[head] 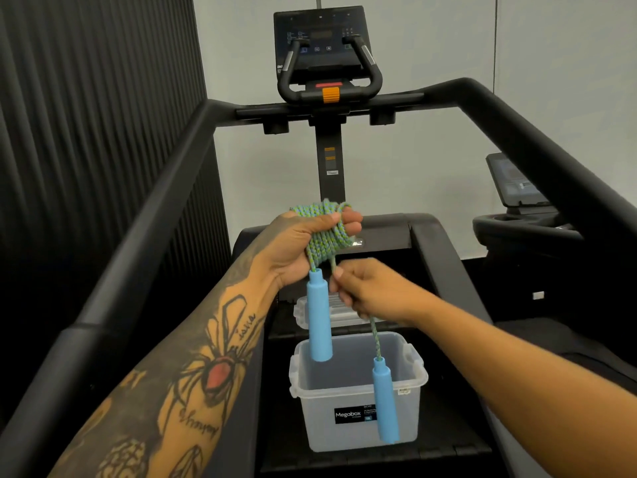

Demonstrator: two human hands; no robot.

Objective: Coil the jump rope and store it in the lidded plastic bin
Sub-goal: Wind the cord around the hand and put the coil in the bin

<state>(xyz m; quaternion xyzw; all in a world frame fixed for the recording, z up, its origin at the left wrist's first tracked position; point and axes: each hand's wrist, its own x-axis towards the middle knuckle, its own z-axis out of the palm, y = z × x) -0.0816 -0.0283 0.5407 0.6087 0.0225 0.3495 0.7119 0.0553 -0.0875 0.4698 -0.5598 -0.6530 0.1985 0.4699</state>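
Note:
A green-and-blue braided jump rope (325, 232) is wound in several loops around my left hand (296, 246), which is closed on the coil. One light blue handle (320, 315) hangs straight down from that hand. My right hand (365, 291) pinches the loose end of the rope just below the coil. The second blue handle (386, 401) dangles from it in front of the bin. The clear plastic bin (358, 432) stands open on the treadmill belt below my hands. Its clear lid (344, 317) lies on the belt behind it, partly hidden by my hands.
I stand on a black treadmill with side rails (151, 215) on both sides and a console (324, 39) straight ahead. A second machine (520, 201) stands at the right. A dark ribbed wall (86, 81) runs along the left.

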